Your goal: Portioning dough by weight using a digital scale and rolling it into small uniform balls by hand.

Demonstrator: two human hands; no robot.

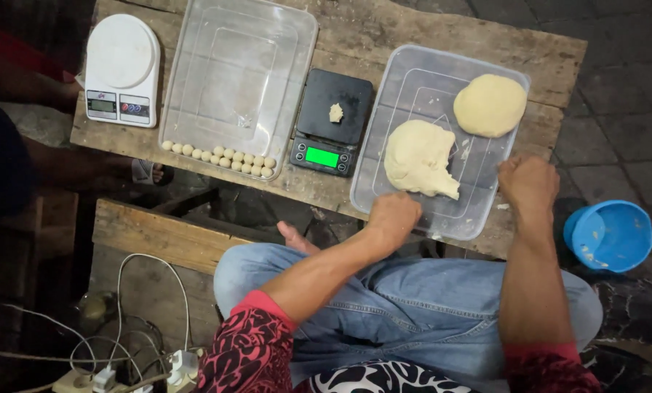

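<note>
A clear plastic tray (486,175) on the wooden table holds a torn lump of pale dough (418,158) and a round dough disc (490,105). My left hand (393,215) rests at the tray's near edge, fingers curled, right below the torn lump; whether it pinches dough is hidden. My right hand (528,182) is a closed fist at the tray's near right corner, touching its rim. A black scale (333,121) with a green display carries a small bit of dough (335,112).
A second clear tray (239,73) holds rows of several small dough balls (220,156) along its near edge. A white scale (121,70) stands at the far left. A blue plastic bowl (608,235) sits on the ground at right. Cables and a power strip (122,367) lie at lower left.
</note>
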